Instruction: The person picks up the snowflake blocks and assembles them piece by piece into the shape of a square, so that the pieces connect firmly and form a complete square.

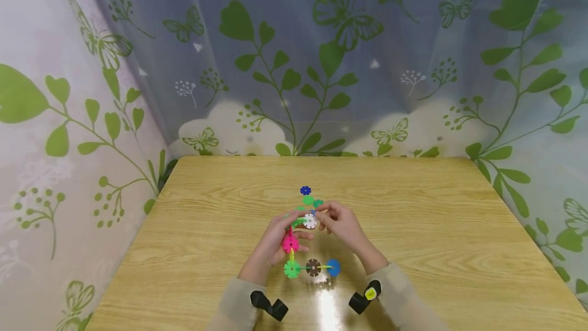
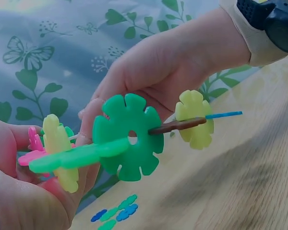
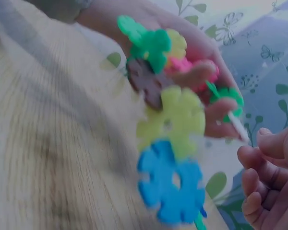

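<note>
My left hand (image 1: 277, 241) holds a chain of slotted, flower-shaped plastic discs, its fingers around the part with the pink disc (image 1: 291, 243). From there the chain runs through a yellow disc (image 2: 61, 152) to a green disc (image 1: 291, 269), a brown disc (image 1: 314, 267), another yellow disc (image 3: 172, 122) and a blue disc (image 1: 333, 267) at the lower end. At the upper end a white disc (image 1: 310, 221) joins a small green disc (image 3: 227, 102). My right hand (image 1: 341, 225) has its thumb and forefinger at the white disc's edge, pinching it, with the other fingers curled.
Several loose discs lie on the wooden table beyond the hands, among them a dark blue disc (image 1: 305, 190) and a light green disc (image 1: 308, 200). A leaf-patterned curtain (image 1: 294, 65) stands along the table's far edge.
</note>
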The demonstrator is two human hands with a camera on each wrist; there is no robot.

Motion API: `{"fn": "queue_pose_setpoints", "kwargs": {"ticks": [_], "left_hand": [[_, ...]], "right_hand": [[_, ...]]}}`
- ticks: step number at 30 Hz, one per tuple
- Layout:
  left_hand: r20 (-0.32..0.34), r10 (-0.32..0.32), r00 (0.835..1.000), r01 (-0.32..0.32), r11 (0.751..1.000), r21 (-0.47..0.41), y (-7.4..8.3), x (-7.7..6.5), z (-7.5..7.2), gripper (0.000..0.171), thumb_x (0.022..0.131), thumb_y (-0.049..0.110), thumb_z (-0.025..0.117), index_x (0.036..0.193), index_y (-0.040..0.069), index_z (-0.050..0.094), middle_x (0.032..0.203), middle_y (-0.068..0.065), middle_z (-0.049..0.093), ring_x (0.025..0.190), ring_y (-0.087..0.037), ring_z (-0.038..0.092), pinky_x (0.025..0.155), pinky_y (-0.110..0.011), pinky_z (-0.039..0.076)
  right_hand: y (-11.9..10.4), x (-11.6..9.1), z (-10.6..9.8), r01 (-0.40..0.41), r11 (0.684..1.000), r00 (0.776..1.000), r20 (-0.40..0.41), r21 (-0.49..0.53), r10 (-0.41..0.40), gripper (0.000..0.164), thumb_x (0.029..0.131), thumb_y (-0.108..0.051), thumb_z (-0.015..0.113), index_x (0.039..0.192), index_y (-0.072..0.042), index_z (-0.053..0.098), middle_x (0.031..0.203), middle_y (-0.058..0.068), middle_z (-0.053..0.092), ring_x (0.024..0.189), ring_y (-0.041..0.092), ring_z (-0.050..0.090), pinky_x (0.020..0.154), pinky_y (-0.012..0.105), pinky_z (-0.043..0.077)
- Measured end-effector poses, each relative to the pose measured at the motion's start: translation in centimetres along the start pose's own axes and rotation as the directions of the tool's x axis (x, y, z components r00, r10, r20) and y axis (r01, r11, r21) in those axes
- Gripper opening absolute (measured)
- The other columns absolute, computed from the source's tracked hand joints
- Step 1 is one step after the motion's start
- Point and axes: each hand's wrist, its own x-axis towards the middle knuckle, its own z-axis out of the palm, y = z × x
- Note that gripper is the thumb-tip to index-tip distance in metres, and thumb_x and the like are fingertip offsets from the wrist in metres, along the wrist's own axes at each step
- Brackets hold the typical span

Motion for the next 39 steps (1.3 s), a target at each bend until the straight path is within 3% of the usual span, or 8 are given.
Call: {"fn": "queue_pose_setpoints", "kwargs": {"ticks": [6, 10, 14, 21, 28, 35, 39], "left_hand": [[-0.021, -0.011, 1.0, 0.011, 1.0, -0.012, 0.0, -0.1, -0.2, 0.049, 0.099, 0.031, 0.044, 0.137, 0.0, 0.041, 0.133, -0.016, 0.044, 0.076, -0.02, 0.066, 0.056, -0.03, 0.058], [-0.034, -0.01, 0.999, 0.009, 1.0, -0.016, 0.0, -0.2, -0.3, 0.048, 0.098, 0.03, 0.046, 0.136, 0.001, 0.042, 0.136, -0.016, 0.041, 0.077, -0.021, 0.066, 0.057, -0.03, 0.058], [-0.044, -0.004, 0.999, 0.003, 1.0, -0.014, 0.0, -0.2, -0.4, 0.046, 0.097, 0.031, 0.047, 0.134, 0.002, 0.046, 0.136, -0.016, 0.041, 0.077, -0.021, 0.066, 0.059, -0.031, 0.058], [-0.069, 0.015, 0.997, -0.017, 1.0, -0.022, 0.0, -0.2, -0.5, 0.045, 0.098, 0.027, 0.047, 0.132, -0.002, 0.045, 0.128, -0.018, 0.049, 0.075, -0.02, 0.065, 0.058, -0.032, 0.058], [-0.082, 0.024, 0.996, -0.026, 0.999, -0.021, 0.1, -0.2, -0.7, 0.049, 0.097, 0.028, 0.048, 0.134, -0.003, 0.042, 0.126, -0.018, 0.05, 0.076, -0.021, 0.065, 0.059, -0.031, 0.058], [-0.088, 0.034, 0.996, -0.036, 0.999, -0.021, 0.2, -0.2, -0.8, 0.043, 0.097, 0.026, 0.048, 0.128, -0.003, 0.048, 0.121, -0.016, 0.051, 0.075, -0.02, 0.064, 0.06, -0.031, 0.058], [-0.086, 0.032, 0.996, -0.034, 0.999, -0.02, 0.2, -0.2, -0.9, 0.042, 0.096, 0.026, 0.05, 0.127, -0.003, 0.05, 0.124, -0.016, 0.049, 0.075, -0.019, 0.064, 0.06, -0.031, 0.058]], "right_hand": [[1.3, 0.7, -0.9, -0.059, 0.989, 0.995, -0.086, -0.133, 0.048, 0.018, 0.091, -0.013, 0.061, 0.102, 0.0, 0.064, 0.065, 0.008, 0.061, 0.055, 0.022, 0.051, 0.044, 0.02, 0.036], [2.5, 1.4, -1.1, -0.064, 0.981, 0.994, -0.098, -0.182, 0.047, 0.017, 0.09, -0.012, 0.062, 0.102, 0.001, 0.065, 0.069, 0.011, 0.062, 0.057, 0.018, 0.05, 0.046, 0.022, 0.038], [3.9, 2.1, -1.1, -0.062, 0.961, 0.993, -0.114, -0.271, 0.032, 0.016, 0.088, -0.013, 0.064, 0.1, -0.001, 0.066, 0.074, 0.006, 0.062, 0.062, 0.014, 0.051, 0.05, 0.024, 0.043], [5.2, 3.5, -0.8, -0.085, 0.929, 0.993, -0.11, -0.361, 0.049, 0.02, 0.086, -0.011, 0.066, 0.103, -0.001, 0.065, 0.085, 0.004, 0.061, 0.076, 0.018, 0.057, 0.064, 0.03, 0.051], [6.1, 5.2, -0.5, -0.105, 0.861, 0.993, -0.09, -0.497, 0.069, 0.026, 0.086, -0.016, 0.068, 0.108, -0.002, 0.065, 0.093, 0.009, 0.057, 0.085, 0.022, 0.056, 0.074, 0.038, 0.052], [5.9, 6.1, -0.1, -0.11, 0.78, 0.993, -0.028, -0.616, 0.118, 0.042, 0.086, -0.028, 0.066, 0.124, -0.011, 0.06, 0.093, 0.01, 0.048, 0.074, 0.02, 0.048, 0.056, 0.03, 0.044], [6.0, 6.5, 0.1, -0.125, 0.737, 0.988, -0.016, -0.664, 0.152, 0.042, 0.086, -0.03, 0.066, 0.125, -0.016, 0.06, 0.095, 0.009, 0.047, 0.075, 0.018, 0.047, 0.054, 0.027, 0.043]]}}
